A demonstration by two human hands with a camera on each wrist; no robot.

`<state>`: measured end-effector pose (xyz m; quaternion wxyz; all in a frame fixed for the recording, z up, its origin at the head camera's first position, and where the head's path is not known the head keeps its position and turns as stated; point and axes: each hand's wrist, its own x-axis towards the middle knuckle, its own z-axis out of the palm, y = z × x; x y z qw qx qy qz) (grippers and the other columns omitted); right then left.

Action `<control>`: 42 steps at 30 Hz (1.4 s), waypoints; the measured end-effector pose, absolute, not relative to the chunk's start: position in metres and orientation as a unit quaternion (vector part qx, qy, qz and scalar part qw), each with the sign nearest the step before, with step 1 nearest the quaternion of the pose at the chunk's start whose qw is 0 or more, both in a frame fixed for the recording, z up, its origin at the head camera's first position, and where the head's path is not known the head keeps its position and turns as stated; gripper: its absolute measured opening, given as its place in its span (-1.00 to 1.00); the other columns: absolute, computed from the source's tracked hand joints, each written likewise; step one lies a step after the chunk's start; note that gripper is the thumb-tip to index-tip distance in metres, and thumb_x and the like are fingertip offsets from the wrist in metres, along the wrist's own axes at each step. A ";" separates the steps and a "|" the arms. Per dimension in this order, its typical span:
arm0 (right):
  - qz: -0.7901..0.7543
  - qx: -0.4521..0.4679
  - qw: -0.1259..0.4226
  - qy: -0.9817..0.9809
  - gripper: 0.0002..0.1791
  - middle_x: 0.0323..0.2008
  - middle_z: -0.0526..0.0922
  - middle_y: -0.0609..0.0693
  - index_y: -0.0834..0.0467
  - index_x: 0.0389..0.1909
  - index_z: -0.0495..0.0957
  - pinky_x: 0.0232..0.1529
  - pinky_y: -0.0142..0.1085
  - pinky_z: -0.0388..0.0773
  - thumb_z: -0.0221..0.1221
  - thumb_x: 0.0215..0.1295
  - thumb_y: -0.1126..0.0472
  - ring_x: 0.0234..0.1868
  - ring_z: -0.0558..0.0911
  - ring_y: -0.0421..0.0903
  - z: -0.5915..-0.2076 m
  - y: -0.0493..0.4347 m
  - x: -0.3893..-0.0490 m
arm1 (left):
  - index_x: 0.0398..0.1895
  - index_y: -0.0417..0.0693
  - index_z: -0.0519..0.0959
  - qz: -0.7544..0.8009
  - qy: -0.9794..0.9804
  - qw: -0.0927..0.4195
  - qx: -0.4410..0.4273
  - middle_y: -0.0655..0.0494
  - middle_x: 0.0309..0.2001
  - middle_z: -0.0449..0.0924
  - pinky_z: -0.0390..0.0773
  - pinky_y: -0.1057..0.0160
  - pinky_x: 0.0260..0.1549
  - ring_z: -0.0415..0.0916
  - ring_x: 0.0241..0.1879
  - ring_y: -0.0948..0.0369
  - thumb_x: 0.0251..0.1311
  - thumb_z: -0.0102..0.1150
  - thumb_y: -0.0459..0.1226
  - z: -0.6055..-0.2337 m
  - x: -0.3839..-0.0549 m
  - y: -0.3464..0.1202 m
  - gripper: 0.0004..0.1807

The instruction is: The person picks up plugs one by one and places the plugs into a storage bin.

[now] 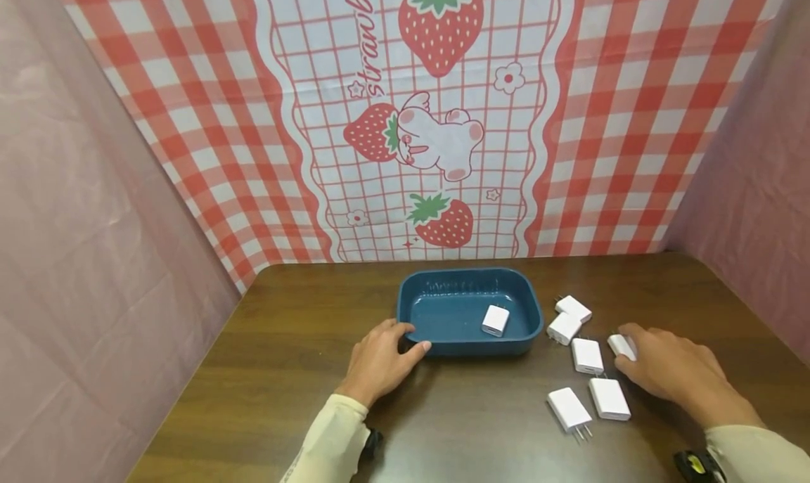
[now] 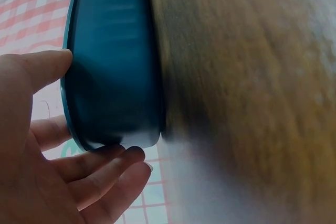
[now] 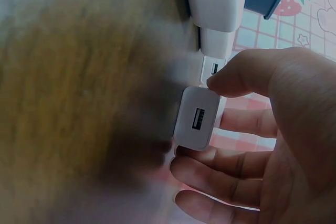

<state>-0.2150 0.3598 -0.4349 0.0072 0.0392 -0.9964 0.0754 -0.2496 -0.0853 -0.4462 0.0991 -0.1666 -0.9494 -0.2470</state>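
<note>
A blue rectangular tray (image 1: 471, 348) stands on the table with one white USB charger (image 1: 496, 320) lying inside, toward its right end. My left hand (image 1: 382, 358) grips the tray's near left corner, thumb at the front rim and fingers around the left end. At the right, my right hand (image 1: 671, 370) has a white USB charger (image 3: 196, 119) between thumb and fingers, its USB port facing the wrist camera. Several more white chargers lie between the tray and that hand, among them one charger (image 1: 587, 356) in the middle and another charger (image 1: 568, 409) nearest me, prongs showing.
The brown wooden table (image 1: 285, 398) reaches back to a red-and-white checked cloth (image 1: 607, 117) with strawberries. Pink curtains (image 1: 95, 223) hang at both sides. Two chargers (image 1: 564, 327) touch or overlap beside the tray's right end.
</note>
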 end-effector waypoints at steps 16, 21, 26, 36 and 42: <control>0.090 0.042 0.025 -0.995 -0.37 -0.03 0.61 0.36 0.19 0.24 0.44 -0.45 0.29 0.44 0.25 0.26 -0.09 -0.07 0.59 0.43 -0.432 0.348 -0.210 | 0.16 0.05 0.64 -0.247 -0.951 0.086 -0.166 -0.07 0.22 0.55 0.50 -0.16 0.04 0.48 0.22 -0.02 0.29 0.12 0.24 -0.450 -0.246 -0.089 -0.40; 0.098 0.043 0.042 -0.993 -0.37 -0.07 0.63 0.34 0.21 0.22 0.46 -0.47 0.24 0.46 0.27 0.25 -0.08 -0.14 0.62 0.38 -0.423 0.341 -0.211 | 0.16 0.06 0.64 -0.251 -0.949 0.088 -0.169 -0.04 0.21 0.56 0.51 -0.16 0.02 0.49 0.21 0.00 0.29 0.11 0.25 -0.449 -0.248 -0.088 -0.40; 0.111 0.044 0.049 -0.992 -0.34 0.03 0.61 0.35 0.22 0.24 0.46 -0.38 0.28 0.46 0.27 0.27 -0.11 -0.05 0.61 0.38 -0.414 0.330 -0.211 | 0.15 0.07 0.64 -0.249 -0.949 0.094 -0.169 0.00 0.19 0.57 0.52 -0.14 0.02 0.51 0.19 0.02 0.29 0.13 0.24 -0.448 -0.250 -0.088 -0.42; 0.131 0.066 0.082 -0.986 -0.40 -0.15 0.69 0.14 0.15 0.22 0.47 -0.44 0.12 0.48 0.25 0.27 -0.10 -0.25 0.65 0.08 -0.398 0.300 -0.210 | 0.15 0.06 0.64 -0.255 -0.948 0.090 -0.166 -0.01 0.19 0.57 0.51 -0.13 0.03 0.51 0.19 0.02 0.29 0.14 0.23 -0.447 -0.250 -0.088 -0.42; 0.142 0.063 0.081 -0.985 -0.39 -0.40 0.58 -0.09 0.15 0.25 0.44 -0.55 -0.10 0.40 0.23 0.29 -0.10 -0.42 0.53 -0.09 -0.390 0.286 -0.211 | 0.14 0.07 0.64 -0.253 -0.948 0.094 -0.166 0.01 0.17 0.58 0.52 -0.11 0.02 0.53 0.16 0.04 0.28 0.14 0.23 -0.447 -0.251 -0.087 -0.42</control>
